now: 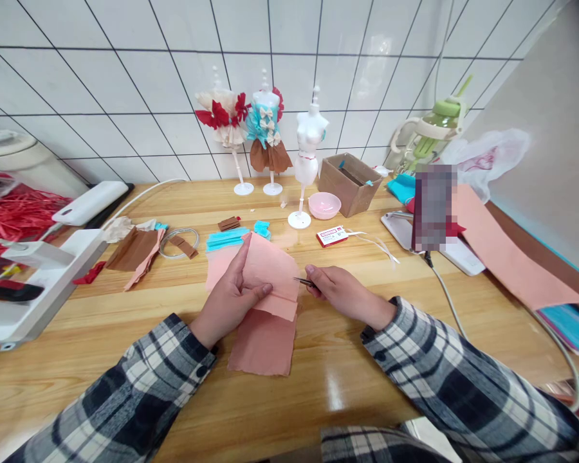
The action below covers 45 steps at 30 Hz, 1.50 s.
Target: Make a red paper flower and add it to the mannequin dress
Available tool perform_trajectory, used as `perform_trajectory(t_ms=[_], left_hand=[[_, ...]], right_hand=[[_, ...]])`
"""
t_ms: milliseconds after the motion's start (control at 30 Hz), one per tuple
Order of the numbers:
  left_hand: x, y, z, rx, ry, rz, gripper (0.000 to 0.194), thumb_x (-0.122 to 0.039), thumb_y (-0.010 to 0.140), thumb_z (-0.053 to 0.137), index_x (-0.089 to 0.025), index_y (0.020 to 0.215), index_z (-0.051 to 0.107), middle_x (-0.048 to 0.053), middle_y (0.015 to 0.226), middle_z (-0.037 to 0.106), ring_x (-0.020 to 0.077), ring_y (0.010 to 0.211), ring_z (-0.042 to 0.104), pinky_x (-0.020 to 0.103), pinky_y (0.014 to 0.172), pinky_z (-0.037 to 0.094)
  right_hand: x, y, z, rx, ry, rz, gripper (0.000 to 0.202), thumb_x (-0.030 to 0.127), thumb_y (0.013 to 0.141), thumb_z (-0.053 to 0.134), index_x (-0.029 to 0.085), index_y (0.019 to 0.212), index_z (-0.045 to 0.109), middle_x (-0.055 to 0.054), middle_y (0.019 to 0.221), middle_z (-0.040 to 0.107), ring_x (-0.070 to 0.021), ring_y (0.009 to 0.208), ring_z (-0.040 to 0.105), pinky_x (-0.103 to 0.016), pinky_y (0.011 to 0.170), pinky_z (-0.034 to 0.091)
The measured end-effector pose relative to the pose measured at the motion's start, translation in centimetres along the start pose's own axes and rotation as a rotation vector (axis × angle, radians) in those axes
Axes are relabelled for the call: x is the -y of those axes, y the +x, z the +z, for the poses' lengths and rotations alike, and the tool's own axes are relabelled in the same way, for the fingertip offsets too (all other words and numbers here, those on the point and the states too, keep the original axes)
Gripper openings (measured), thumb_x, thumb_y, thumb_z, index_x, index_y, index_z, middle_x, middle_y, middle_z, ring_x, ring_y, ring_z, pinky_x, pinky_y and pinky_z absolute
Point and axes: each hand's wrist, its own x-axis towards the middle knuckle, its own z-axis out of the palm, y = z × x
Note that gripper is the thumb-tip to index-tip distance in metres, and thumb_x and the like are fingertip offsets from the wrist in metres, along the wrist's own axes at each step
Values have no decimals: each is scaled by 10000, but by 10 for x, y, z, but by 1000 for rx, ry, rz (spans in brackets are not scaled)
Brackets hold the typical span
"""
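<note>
My left hand (234,299) is closed on a folded piece of pink crepe paper (275,263), thumb on top and fingers behind it. The paper's lower part hangs toward me in a darker shade, and its upper right edge is rounded. In my right hand (335,289) is a pair of small scissors (303,281), handles mostly hidden by the fingers. Their narrow metal tips meet the paper's right edge. Just behind the paper lie blue crepe strips (228,238). A bare white mannequin (307,161) stands beyond my hands.
Two dressed mannequins (269,128) stand by the tiled wall. A pink bowl (325,204), a cardboard box (359,183) and a red-and-white packet (332,236) sit right of centre. At left are brown crepe scraps (134,249) and a power strip (53,283); at right, a phone (434,206).
</note>
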Motion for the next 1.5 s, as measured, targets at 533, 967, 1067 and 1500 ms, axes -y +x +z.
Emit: perform_trajectory(t_ms=[533,967,1067,1500], left_hand=[[-2,-2,2,48,56,-40,1049,-386,758,669,-289,1475,-91,-10,722,614,112,467,481,213,417,381],[4,0,-1,41,164,64,998,-478,759,643,-308,1481,-25,105,1186,595,163,642,579,263,519,450],[1,-1,0,34,129,31,989,-430,764,657,-312,1483,-13,82,1070,622,95,503,486,216,429,375],[1,-2,1,53,74,-19,996,-401,757,672,-296,1485,0,-21,697,572,94,466,405,200,431,356]], right_hand=[[-2,0,1,9,-68,-36,589,554,945,161,181,598,457,14,552,461,-116,538,410,-249,555,278],[-1,-1,2,12,1,-11,612,579,934,162,177,610,492,2,591,505,-123,571,446,-252,583,311],[-3,-1,1,3,-18,-2,608,571,937,164,177,605,487,4,580,502,-122,564,445,-257,582,303],[3,-2,5,17,39,-41,594,553,943,163,174,609,476,8,597,509,-116,575,449,-244,580,316]])
